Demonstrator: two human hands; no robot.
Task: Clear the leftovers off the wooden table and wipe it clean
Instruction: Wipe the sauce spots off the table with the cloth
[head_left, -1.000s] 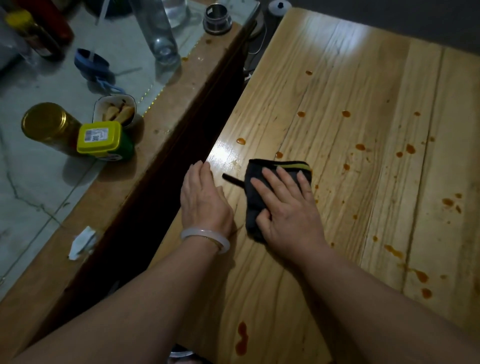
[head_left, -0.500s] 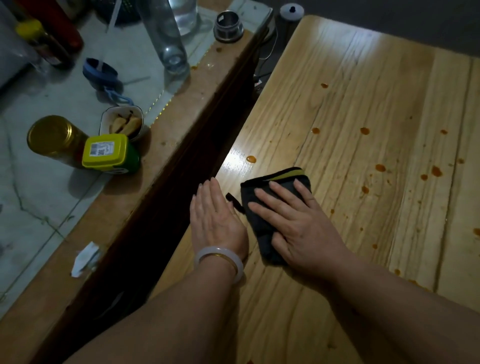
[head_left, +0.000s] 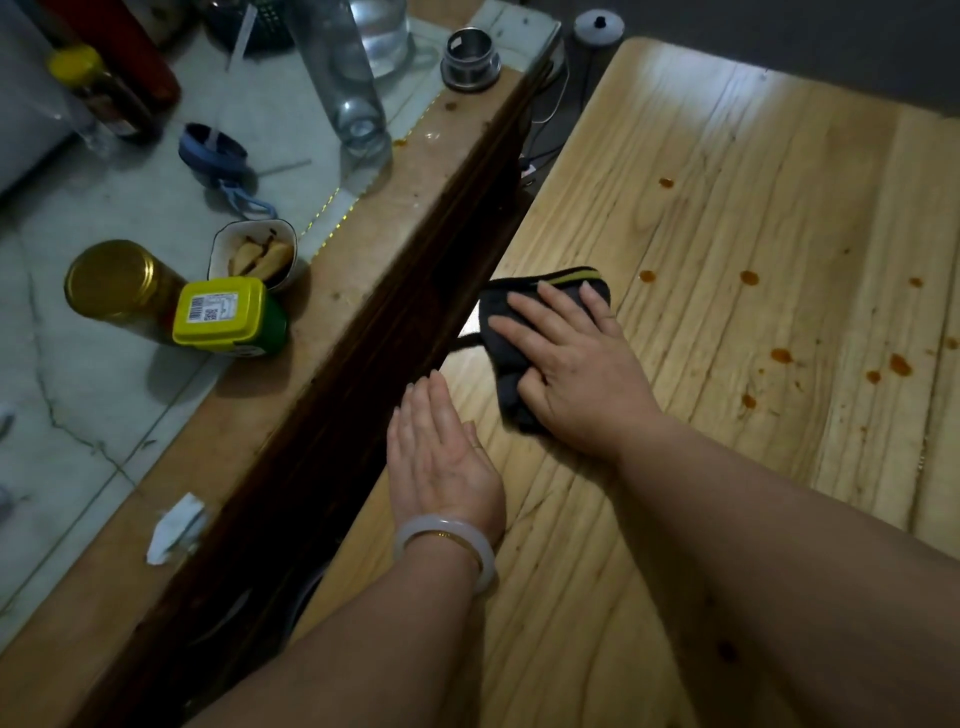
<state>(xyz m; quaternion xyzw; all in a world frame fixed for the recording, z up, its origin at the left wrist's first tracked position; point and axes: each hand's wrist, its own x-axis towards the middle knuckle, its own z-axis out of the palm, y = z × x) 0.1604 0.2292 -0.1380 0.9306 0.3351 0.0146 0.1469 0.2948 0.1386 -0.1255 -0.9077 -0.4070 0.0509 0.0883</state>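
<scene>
A dark folded cloth (head_left: 506, 343) with a yellow-green trim lies at the left edge of the wooden table (head_left: 727, 218). My right hand (head_left: 576, 369) presses flat on it with straight, spread fingers. My left hand (head_left: 441, 452), a pale bangle on its wrist, rests flat on the table edge just left of and nearer to me than the cloth. Several orange-brown sauce spots (head_left: 784, 356) dot the wood to the right of the cloth.
A dark gap separates the table from a glass-topped counter (head_left: 130, 395) on the left. On it stand a gold-lidded jar (head_left: 111, 283), a yellow-lidded container (head_left: 223, 312), a small bowl of food scraps (head_left: 257, 254), a clear bottle (head_left: 343, 78), a metal cup (head_left: 470, 57) and a crumpled tissue (head_left: 174, 527).
My right hand has slid the cloth left and away over the table edge, covering the spots that lay near it. My left hand stayed flat beside it.
</scene>
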